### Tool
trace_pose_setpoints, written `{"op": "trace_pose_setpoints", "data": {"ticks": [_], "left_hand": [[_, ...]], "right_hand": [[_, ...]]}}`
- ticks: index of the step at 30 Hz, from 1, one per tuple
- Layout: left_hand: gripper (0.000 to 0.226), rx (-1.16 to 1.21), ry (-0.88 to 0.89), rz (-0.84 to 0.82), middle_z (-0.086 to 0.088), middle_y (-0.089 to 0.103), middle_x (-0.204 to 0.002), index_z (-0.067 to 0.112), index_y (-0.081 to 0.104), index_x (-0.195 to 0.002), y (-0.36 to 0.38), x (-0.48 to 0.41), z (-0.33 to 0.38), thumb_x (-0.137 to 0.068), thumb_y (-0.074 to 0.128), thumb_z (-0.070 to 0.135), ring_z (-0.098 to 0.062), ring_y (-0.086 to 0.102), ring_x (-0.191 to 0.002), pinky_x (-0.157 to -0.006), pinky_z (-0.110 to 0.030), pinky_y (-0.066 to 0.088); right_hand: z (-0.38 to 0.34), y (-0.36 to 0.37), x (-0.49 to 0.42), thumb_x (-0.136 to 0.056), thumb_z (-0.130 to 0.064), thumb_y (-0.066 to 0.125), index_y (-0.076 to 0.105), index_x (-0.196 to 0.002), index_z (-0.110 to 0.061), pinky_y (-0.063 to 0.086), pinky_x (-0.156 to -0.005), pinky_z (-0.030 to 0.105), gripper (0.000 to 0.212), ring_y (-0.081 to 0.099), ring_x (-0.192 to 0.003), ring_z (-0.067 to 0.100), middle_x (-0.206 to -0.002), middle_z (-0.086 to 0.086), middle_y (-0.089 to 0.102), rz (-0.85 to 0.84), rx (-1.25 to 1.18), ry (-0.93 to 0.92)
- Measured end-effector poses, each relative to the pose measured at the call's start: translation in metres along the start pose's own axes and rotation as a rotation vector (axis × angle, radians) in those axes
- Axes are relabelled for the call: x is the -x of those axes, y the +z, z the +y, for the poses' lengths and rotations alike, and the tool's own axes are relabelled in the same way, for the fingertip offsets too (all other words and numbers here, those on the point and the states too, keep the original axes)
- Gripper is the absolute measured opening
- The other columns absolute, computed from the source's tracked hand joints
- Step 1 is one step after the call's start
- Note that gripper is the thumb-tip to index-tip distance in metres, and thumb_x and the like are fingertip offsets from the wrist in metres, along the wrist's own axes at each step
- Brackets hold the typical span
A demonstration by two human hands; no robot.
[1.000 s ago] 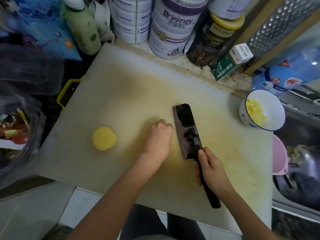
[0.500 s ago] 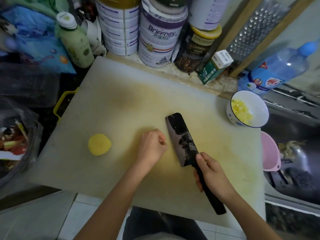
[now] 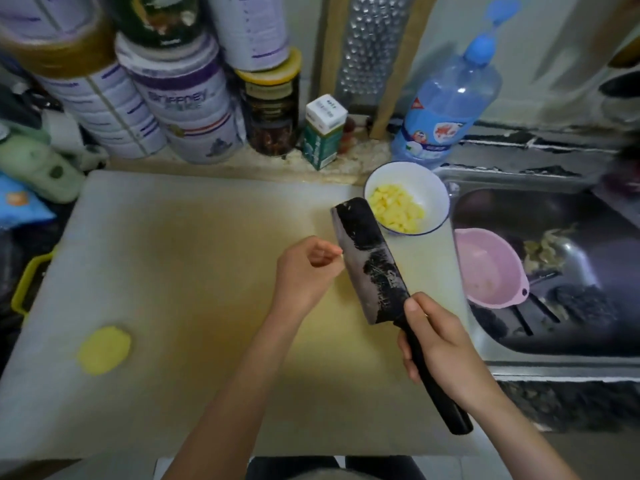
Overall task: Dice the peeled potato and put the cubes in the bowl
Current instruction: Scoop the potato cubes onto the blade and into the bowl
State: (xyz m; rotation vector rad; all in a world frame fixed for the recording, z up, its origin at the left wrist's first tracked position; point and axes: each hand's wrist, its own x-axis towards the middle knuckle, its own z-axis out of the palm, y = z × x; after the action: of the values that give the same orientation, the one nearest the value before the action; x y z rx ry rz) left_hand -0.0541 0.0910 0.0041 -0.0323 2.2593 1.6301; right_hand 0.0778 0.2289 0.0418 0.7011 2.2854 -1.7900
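Observation:
My right hand [image 3: 441,351] grips the black handle of a dark cleaver [image 3: 370,261], whose blade is lifted and tilted with its tip at the rim of the white bowl [image 3: 440,199]. Yellow potato cubes [image 3: 398,209] lie in the bowl. My left hand [image 3: 306,271] is curled against the blade's left face; a pale yellow bit shows at its fingertips, and the rest is hidden. A peeled potato piece [image 3: 104,349] lies at the near left of the white cutting board [image 3: 173,254].
Tins, a jar [image 3: 270,109], a small carton [image 3: 323,129] and a metal grater [image 3: 375,46] stand behind the board. A blue bottle [image 3: 446,102] is behind the bowl. Right of the board are a steel sink [image 3: 554,358] and a pink basin [image 3: 491,268].
Both hands and the cleaver have lifted off the board and moved right and back to the bowl. The view has swung to the right, so the potato piece now appears at far left.

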Motion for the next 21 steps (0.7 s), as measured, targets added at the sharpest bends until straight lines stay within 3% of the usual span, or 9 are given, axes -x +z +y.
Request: {"op": "trace_pose_setpoints", "data": {"ticks": [5,10,14,18,21], "left_hand": [[0.028,0.000,0.094,0.054,0.011,0.066,-0.070,0.025,0.063,-0.069,0.062,-0.018,0.027,-0.078,0.070,0.000,0.006,0.058,-0.061,-0.066,-0.008,0.046],[0.017,-0.088,0.132,0.128,0.011,0.063,-0.067,0.018,0.064,-0.076,0.109,-0.048,0.048,-0.080,0.068,0.003,0.002,0.057,-0.059,-0.063,-0.011,0.047],[0.012,-0.338,0.221,0.140,0.008,0.060,-0.068,0.016,0.063,-0.079,0.128,-0.067,0.052,-0.080,0.065,0.003,-0.006,0.056,-0.061,-0.062,-0.014,0.045],[0.009,-0.606,0.387,0.186,-0.003,0.062,-0.081,0.007,0.066,-0.083,0.135,-0.077,0.044,-0.078,0.065,-0.001,-0.021,0.059,-0.066,-0.063,-0.036,0.052],[0.009,-0.720,0.411,0.232,-0.008,0.058,-0.088,0.006,0.066,-0.087,0.136,-0.079,0.039,-0.079,0.070,0.004,-0.026,0.057,-0.074,-0.059,-0.037,0.051]], "right_hand": [[0.005,-0.052,-0.020,-0.100,-0.029,0.039,0.039,-0.068,-0.019,0.038,-0.045,0.029,0.033,0.044,-0.039,0.020,-0.055,0.023,0.046,0.068,0.051,-0.056],[0.009,-0.100,-0.050,-0.100,-0.025,0.038,0.040,-0.072,-0.015,0.039,-0.044,0.028,0.030,0.045,-0.038,0.019,-0.051,0.018,0.045,0.061,0.064,-0.094],[0.016,-0.127,-0.072,-0.100,-0.025,0.039,0.039,-0.072,-0.012,0.039,-0.042,0.024,0.031,0.044,-0.039,0.021,-0.052,0.021,0.046,0.012,0.053,-0.072],[0.023,-0.143,-0.088,-0.101,-0.025,0.038,0.040,-0.072,-0.016,0.040,-0.042,0.021,0.030,0.046,-0.040,0.021,-0.053,0.022,0.047,-0.027,0.053,-0.071],[0.027,-0.148,-0.095,-0.101,-0.027,0.038,0.041,-0.071,-0.021,0.039,-0.043,0.023,0.031,0.045,-0.040,0.020,-0.056,0.022,0.047,-0.053,0.018,-0.059]]}}
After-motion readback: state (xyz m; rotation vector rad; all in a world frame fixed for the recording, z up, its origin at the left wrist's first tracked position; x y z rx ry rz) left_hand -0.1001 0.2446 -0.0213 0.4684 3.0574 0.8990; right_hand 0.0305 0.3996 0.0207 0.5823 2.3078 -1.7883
